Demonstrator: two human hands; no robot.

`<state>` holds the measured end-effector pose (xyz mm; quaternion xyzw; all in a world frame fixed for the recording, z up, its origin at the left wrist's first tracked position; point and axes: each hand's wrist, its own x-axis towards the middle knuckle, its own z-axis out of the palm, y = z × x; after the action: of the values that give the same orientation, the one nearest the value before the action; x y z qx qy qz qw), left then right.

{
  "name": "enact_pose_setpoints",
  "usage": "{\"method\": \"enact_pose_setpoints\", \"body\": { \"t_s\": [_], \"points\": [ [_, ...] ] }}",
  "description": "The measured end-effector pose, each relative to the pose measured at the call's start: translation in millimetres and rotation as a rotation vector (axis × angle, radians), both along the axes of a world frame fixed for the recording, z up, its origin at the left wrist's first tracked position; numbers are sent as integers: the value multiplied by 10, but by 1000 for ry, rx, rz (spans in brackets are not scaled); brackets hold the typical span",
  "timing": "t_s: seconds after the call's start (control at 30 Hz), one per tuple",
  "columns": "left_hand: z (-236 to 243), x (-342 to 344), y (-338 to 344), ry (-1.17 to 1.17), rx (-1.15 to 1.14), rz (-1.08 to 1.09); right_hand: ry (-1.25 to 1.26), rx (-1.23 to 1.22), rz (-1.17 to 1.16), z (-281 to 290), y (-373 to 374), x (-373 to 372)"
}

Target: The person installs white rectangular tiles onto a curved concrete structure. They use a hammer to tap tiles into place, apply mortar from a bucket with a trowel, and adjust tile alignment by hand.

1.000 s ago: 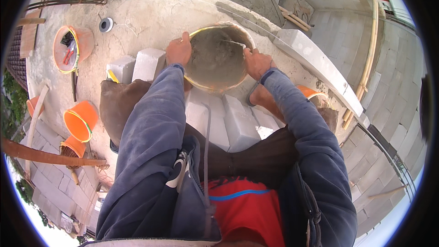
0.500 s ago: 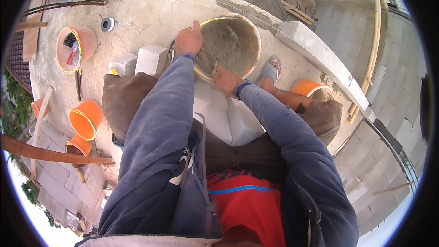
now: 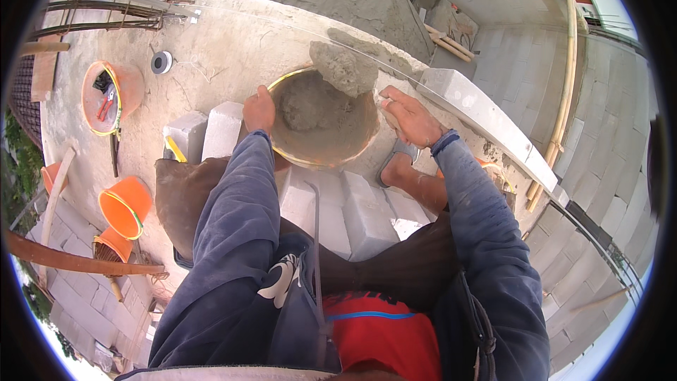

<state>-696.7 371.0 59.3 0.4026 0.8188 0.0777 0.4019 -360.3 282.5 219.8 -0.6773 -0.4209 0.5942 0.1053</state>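
Observation:
Wet grey mortar [image 3: 310, 116] fills part of a bucket [image 3: 362, 149] with a yellowish rim, standing in front of me. My left hand [image 3: 259, 111] is closed on the bucket's left rim. Beyond the right rim, my right hand [image 3: 412, 118] grips what looks like a trowel [image 3: 384, 90]; its blade is hidden under a thick lump of mortar [image 3: 344, 67]. That lump hangs over the bucket's far right edge. Pale blocks [image 3: 367, 222] lie between my legs, just below the bucket, and two more blocks [image 3: 223, 130] stand left of it.
At the left are an orange bucket with red-handled tools [image 3: 116, 99], another orange bucket [image 3: 127, 206] and a wire spool [image 3: 161, 63]. A string [image 3: 282, 22] runs along the far slab edge. A low block wall [image 3: 486, 116] lies right; rebar [image 3: 106, 7] juts in far left.
My right hand has risen from the near rim to the far right, bringing up a lump of mortar. My left hand still holds the rim, and the bucket sits lower and further left in view.

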Motion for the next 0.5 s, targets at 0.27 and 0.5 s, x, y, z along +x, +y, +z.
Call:
{"method": "enact_pose_setpoints", "body": {
  "t_s": [0.27,0.5],
  "points": [
    [125,40,130,49,-36,0,-573,298,279,-571,1451,-395],
    [111,32,139,16,-33,2,-793,84,440,-1023,1424,-23]
  ]
}}
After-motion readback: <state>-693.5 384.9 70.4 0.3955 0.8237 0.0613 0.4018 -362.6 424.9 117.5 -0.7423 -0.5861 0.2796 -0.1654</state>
